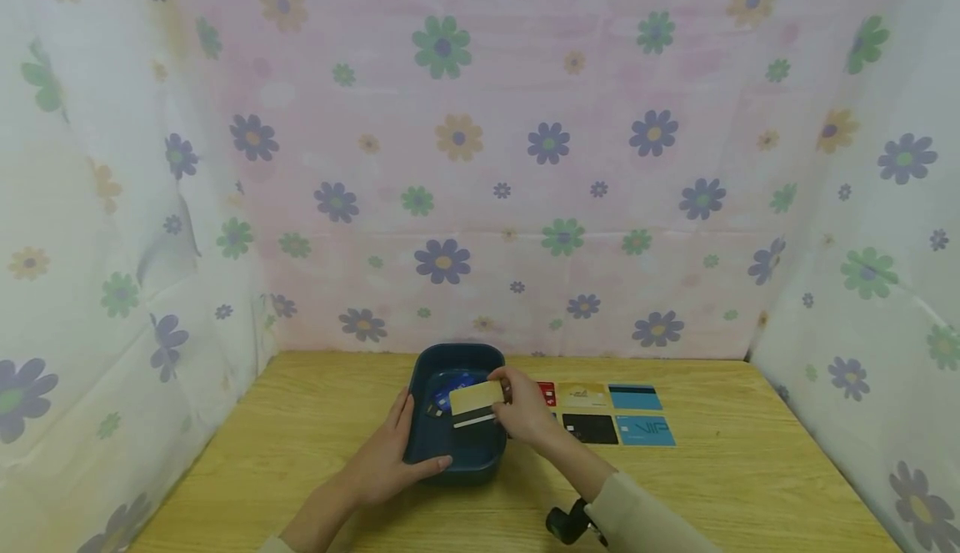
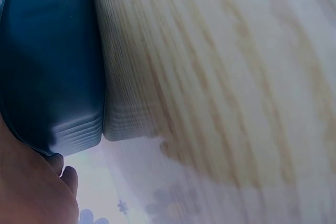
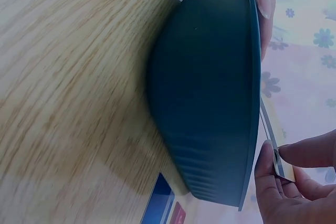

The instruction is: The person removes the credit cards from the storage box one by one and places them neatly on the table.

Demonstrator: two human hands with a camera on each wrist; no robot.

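Dark blue tray [image 1: 459,453], lower centre of the head view, on a wooden table [image 1: 300,436]; left hand [image 1: 390,453] along its left and near rim, fingers fairly straight against the wall, thumb laid on the near edge, nothing pinched; right hand [image 1: 528,411] just right of centre, thumb and fingers pinched on a gold card [image 1: 476,398], held level above the tray's opening, a white strip showing beneath it; card edge-on at lower right of the right wrist view [image 3: 275,148], just above the rim; blue card [image 1: 448,386] lying inside the tray; further cards flat on the table right of the tray: red [image 1: 547,393], tan [image 1: 582,395], two light blue [image 1: 634,397], black [image 1: 590,428]; flowered cloth [image 1: 480,161] behind and at both sides.
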